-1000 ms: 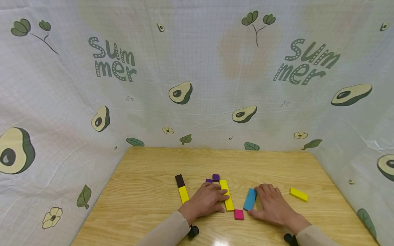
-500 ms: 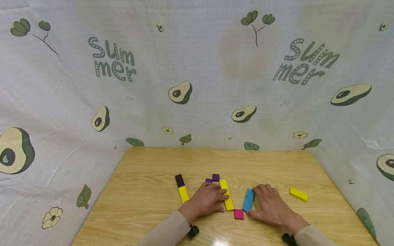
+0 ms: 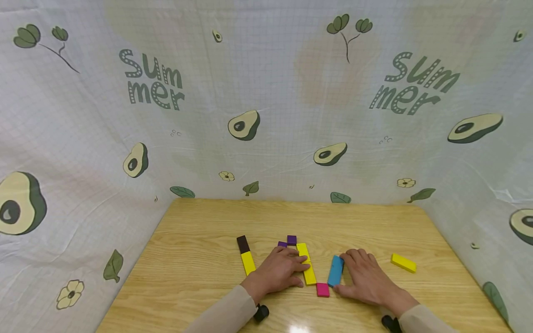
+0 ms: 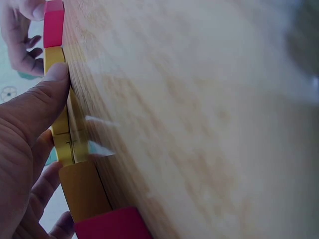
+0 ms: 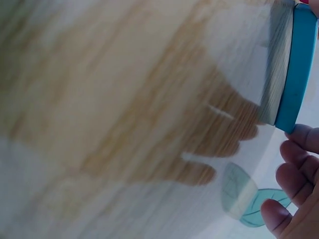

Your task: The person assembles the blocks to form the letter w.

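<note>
Two yellow blocks (image 3: 310, 274) lie end to end at mid-table, and my left hand (image 3: 276, 270) rests over them with its fingertips touching. In the left wrist view its thumb (image 4: 56, 74) is beside the yellow row, where an orange block (image 4: 84, 191) and a red one (image 4: 113, 225) continue the line. A pink block (image 3: 322, 290) sits by the near end of the yellow pair. To its right, my right hand (image 3: 366, 277) holds a blue block (image 3: 336, 271) lengthwise between thumb and index finger, its near end close to the pink block.
Two purple blocks (image 3: 292, 240) are beyond the left hand, one partly covered. Left of it, a dark brown block (image 3: 243, 244) meets another yellow block (image 3: 248, 262). A loose yellow block (image 3: 403, 262) lies right of the right hand. A printed curtain (image 3: 266, 152) surrounds the table.
My right hand has shifted the blue block slightly left, closer to the pink block. The left hand has stayed in place.
</note>
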A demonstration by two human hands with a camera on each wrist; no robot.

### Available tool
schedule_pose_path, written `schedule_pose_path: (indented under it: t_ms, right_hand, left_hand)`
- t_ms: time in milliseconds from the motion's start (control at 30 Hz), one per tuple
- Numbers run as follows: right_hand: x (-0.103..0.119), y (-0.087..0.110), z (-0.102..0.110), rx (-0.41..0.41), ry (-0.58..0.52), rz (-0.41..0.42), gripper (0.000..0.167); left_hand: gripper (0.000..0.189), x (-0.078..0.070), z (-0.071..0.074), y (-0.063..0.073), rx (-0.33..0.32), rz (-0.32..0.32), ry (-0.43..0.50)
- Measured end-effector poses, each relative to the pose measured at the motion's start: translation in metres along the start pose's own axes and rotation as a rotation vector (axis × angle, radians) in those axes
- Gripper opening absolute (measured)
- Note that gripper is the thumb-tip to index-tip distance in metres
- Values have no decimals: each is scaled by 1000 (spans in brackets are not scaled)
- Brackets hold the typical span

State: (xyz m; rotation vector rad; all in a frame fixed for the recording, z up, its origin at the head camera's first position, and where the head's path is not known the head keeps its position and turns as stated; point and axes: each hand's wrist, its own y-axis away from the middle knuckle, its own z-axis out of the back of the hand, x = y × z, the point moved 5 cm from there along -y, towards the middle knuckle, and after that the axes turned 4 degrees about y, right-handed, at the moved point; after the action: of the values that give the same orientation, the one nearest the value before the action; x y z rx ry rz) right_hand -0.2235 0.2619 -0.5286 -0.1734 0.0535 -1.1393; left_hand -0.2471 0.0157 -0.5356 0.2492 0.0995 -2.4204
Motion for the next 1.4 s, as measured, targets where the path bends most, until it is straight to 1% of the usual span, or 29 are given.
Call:
schedule_pose_path:
  t_ms: [367, 900, 1000, 1133, 1267, 1400]
  right_hand:
    - [0, -1, 1, 2, 3, -1, 88]
    - [-1, -1, 1, 20, -9, -7, 93]
    - [-1, -1, 2, -1, -18, -2, 91]
    - [-7, -1, 3, -78, -14, -7, 81]
    - [-20, 1, 6, -155, 23, -38, 67]
    - [-38, 6, 13, -182, 59, -87, 61]
  left_hand:
    - [52, 1, -2, -1, -5, 2, -3]
    - [52, 1, 0, -1, -8, 3, 6]
    - [52, 0, 1, -1, -7, 0, 5]
    - [52, 0, 1, 0, -5, 0, 4]
    - [52, -1, 1, 0, -4, -2, 7]
    - [52, -2, 1, 1, -4, -1, 2]
